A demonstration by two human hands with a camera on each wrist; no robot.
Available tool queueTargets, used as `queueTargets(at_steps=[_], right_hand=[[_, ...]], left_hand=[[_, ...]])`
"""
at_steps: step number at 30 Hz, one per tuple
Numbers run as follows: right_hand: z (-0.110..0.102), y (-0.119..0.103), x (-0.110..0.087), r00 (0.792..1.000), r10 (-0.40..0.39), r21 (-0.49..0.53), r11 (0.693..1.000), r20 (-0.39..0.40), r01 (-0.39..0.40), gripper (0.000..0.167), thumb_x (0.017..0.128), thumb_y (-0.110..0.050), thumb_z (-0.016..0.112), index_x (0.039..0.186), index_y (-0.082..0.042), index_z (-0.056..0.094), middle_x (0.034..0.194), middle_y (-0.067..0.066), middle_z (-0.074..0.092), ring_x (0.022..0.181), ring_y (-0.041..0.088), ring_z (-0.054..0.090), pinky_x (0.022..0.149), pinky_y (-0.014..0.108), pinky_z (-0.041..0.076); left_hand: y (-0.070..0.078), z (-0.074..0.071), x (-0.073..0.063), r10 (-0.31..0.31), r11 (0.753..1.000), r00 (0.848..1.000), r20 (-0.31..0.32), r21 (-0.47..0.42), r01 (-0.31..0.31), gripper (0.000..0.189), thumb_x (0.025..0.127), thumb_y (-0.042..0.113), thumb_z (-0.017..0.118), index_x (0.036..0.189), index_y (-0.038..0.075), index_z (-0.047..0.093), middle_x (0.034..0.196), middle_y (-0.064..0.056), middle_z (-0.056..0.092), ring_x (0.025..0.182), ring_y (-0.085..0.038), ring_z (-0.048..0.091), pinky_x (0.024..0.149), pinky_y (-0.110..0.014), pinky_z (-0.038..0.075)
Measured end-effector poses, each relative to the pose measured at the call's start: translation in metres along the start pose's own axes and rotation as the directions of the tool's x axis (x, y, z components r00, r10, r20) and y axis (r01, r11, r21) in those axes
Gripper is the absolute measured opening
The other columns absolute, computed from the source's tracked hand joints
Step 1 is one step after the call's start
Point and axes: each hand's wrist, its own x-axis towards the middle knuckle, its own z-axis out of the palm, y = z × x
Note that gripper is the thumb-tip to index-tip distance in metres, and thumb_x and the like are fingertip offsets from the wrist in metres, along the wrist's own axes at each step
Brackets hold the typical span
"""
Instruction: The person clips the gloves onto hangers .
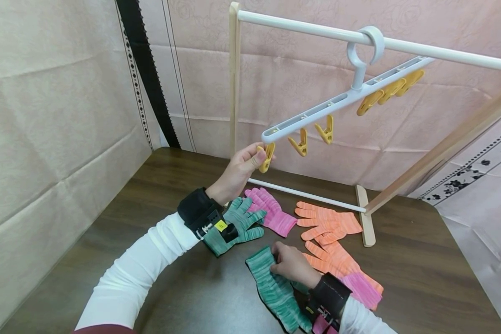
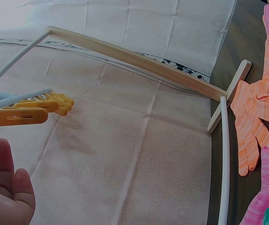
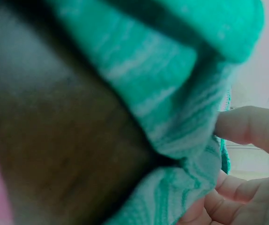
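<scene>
Green glove (image 1: 271, 283) pinched low, yellow clip (image 1: 267, 158) gripped high

The right hand (image 1: 294, 266) held the green glove near one end, its thumb and fingers narrowed on bunched knit, over the wooden surface (image 1: 183, 297). The left hand (image 1: 239, 170) pinched the clip at the near end of the pale blue hanger (image 1: 313, 115); whether the clip's jaws were parted could not be told.

The glove looked light, soft and floppy, hardly breakable and not slippery, apt to fold under its own weight. A flat pinch along its edge, away from the folds, seemed the best hold. The clip looked like smooth, stiff, springy plastic, probably best squeezed by its handle ends.
</scene>
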Motion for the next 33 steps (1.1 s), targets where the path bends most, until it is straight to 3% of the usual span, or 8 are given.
queueTargets(at_steps=[10,20,25,33], right_hand=[[0.004,0.0,0.002,0.999,-0.041,0.004,0.999,0.018,0.041,0.014,0.071,-0.007,0.063,0.071,-0.009,0.05,0.057,-0.004,0.037,0.049,0.01,0.037,0.044,0.021,0.026],[-0.002,0.003,0.001,1.0,-0.018,0.123,0.992,0.019,0.016,0.013,0.075,-0.004,0.057,0.073,-0.007,0.044,0.059,-0.003,0.033,0.05,0.01,0.034,0.046,0.021,0.026],[-0.005,0.004,0.002,1.0,0.014,0.22,0.975,-0.02,-0.009,0.014,0.074,0.0,0.056,0.082,-0.005,0.045,0.064,0.0,0.036,0.054,0.013,0.036,0.047,0.023,0.028],[-0.008,0.008,0.006,0.987,0.11,0.354,0.933,-0.114,-0.064,0.043,0.073,0.002,0.056,0.115,-0.001,0.045,0.073,0.005,0.042,0.056,0.013,0.034,0.048,0.024,0.029]], left_hand=[[-0.001,0.0,0.0,-0.003,1.0,1.0,-0.004,-0.004,0.003,0.102,0.062,0.066,0.054,0.13,-0.007,0.033,0.127,-0.029,0.04,0.12,-0.036,0.04,0.103,-0.043,0.025],[-0.003,0.0,0.001,0.008,1.0,1.0,0.0,-0.007,-0.008,0.101,0.063,0.066,0.054,0.129,-0.008,0.033,0.125,-0.029,0.041,0.119,-0.035,0.041,0.102,-0.043,0.025],[-0.004,-0.001,0.001,0.008,1.0,1.0,-0.003,-0.008,-0.008,0.1,0.063,0.065,0.055,0.128,-0.007,0.035,0.123,-0.029,0.042,0.117,-0.034,0.042,0.102,-0.042,0.026],[-0.005,-0.001,0.001,0.006,1.0,1.0,0.001,-0.01,-0.006,0.1,0.063,0.065,0.055,0.128,-0.007,0.034,0.123,-0.028,0.042,0.118,-0.034,0.042,0.102,-0.043,0.024]])
